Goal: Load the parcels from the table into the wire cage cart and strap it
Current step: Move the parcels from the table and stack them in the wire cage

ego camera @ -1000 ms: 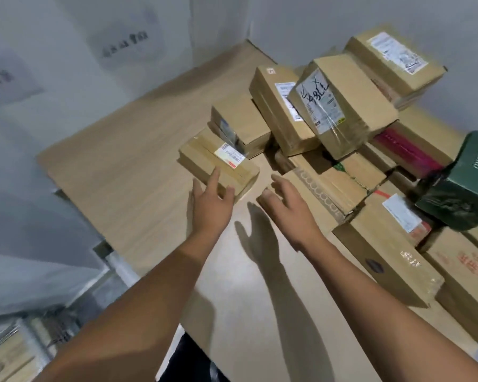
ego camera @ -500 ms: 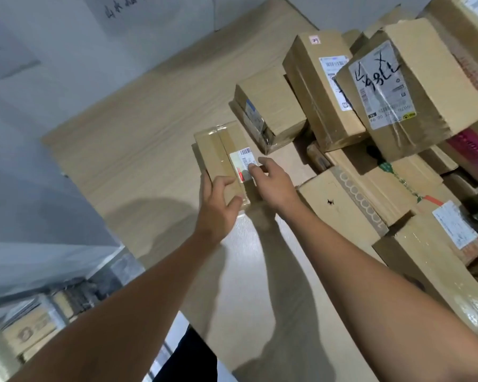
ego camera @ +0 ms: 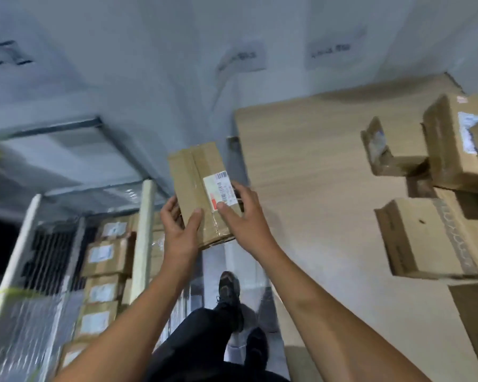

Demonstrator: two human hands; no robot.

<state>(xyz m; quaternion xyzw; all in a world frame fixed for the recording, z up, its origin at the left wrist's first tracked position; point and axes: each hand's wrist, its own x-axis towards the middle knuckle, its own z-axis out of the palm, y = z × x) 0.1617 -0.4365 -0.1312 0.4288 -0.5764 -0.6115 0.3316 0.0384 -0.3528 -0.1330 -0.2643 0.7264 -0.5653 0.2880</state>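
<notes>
Parcel (ego camera: 196, 186) held in air between both hands, off the table (ego camera: 315, 188) beyond the right hand (ego camera: 243, 219). Grip: left hand (ego camera: 180, 232) clamps near corner, right hand curls over label edge. Risk: near-end hold, far end dips, clips wire cage cart (ego camera: 145, 230) beside left hand.

We see the held parcel (ego camera: 188, 188) in plain brown cardboard, a glossy clear tape strip (ego camera: 198, 172) down its top, and a white label (ego camera: 218, 191) with black barcode lines and a red patch. The counter (ego camera: 315, 166) is pale wood-grain beige. The parcels (ego camera: 414, 238) on it are the same brown; one carries a greyish tape band (ego camera: 455, 244) with what looks like a repeating print, blurred. The cage cart (ego camera: 145, 238) shows cream posts, dark wire mesh (ego camera: 47, 260) and brown stacked boxes (ego camera: 102, 255) with white labels. The wall (ego camera: 149, 64) is bluish white.
</notes>
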